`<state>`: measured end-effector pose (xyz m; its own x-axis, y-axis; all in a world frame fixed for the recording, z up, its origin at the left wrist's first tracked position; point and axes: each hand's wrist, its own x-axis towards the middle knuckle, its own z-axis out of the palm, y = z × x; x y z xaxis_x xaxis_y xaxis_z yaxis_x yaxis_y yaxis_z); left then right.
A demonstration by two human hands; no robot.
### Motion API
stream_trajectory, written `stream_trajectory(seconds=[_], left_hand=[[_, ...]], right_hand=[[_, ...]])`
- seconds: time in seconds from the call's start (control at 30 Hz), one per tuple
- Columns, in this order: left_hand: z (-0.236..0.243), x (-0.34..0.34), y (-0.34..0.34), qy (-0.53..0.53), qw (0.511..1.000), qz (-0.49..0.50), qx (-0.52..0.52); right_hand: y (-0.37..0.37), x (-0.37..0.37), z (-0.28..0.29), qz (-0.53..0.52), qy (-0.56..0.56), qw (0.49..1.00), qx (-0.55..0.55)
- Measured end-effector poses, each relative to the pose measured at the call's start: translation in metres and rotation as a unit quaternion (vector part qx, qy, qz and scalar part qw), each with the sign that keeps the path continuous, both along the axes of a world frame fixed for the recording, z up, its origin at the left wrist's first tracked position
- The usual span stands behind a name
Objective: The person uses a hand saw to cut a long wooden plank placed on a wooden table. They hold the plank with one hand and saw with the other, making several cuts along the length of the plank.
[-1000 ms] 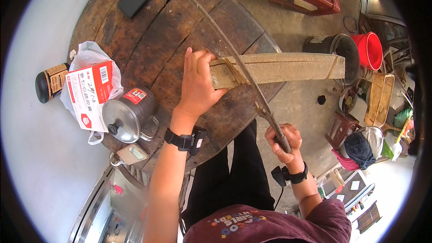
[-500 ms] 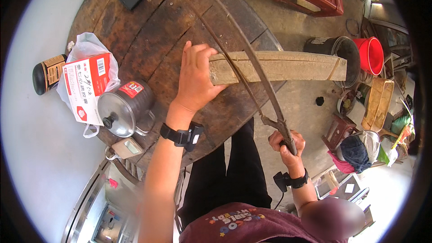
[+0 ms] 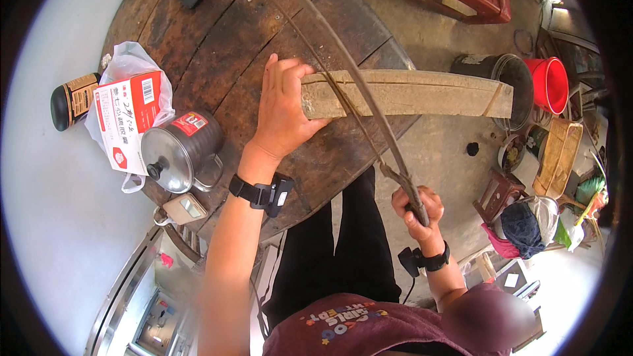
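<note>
A round wooden table point(image 3: 231, 79) fills the left and middle of the view, its right-hand edge set above a concrete floor point(image 3: 455, 178). Across the table's right part is stretched a curved saw point(image 3: 390, 133), in which a thin straight blade point(image 3: 357, 118) is strung inside a bent wooden frame. Beneath the saw a pale board point(image 3: 428, 92) is placed sideways: its left end lies over the tabletop, its right end is carried out past the edge. Beyond that end a black bucket point(image 3: 517, 92) and a red bucket point(image 3: 548, 86) are seen side by side. On the table's left are grouped a lidded pot point(image 3: 173, 158) and a red-and-white box point(image 3: 128, 122). The board's left end is gripped by the left hand point(image 3: 280, 109), fingers over the far edge, thumb at the near one. The saw's near end is enclosed by the curled fingers of the right hand point(image 3: 419, 211).

The step in hand is judged to be sawing across the board, close to the left hand; the depth of any cut cannot be told. A further stroke would call for the board to be pinned firmly, the blade guided straight, and the left thumb kept clear.
</note>
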<state>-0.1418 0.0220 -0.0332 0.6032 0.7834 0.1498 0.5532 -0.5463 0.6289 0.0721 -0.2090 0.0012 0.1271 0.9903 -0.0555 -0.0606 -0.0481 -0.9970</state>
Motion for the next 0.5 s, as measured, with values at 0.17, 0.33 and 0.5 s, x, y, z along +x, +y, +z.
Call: stream_trajectory(seconds=[0.17, 0.33, 0.5], left_hand=[[0.000, 0.000, 0.001, -0.004, 1.000, -0.005, 0.005], [0.003, 0.001, 0.003, 0.000, 1.000, -0.011, 0.000], [0.000, 0.001, 0.002, -0.022, 1.000, -0.009, 0.006]], right_hand=[[0.023, 0.004, -0.013, 0.021, -0.007, 1.000, 0.002], [0.013, 0.002, -0.005, 0.000, 0.024, 0.999, -0.034], [0.006, -0.003, 0.002, -0.025, 0.121, 0.991, -0.049]])
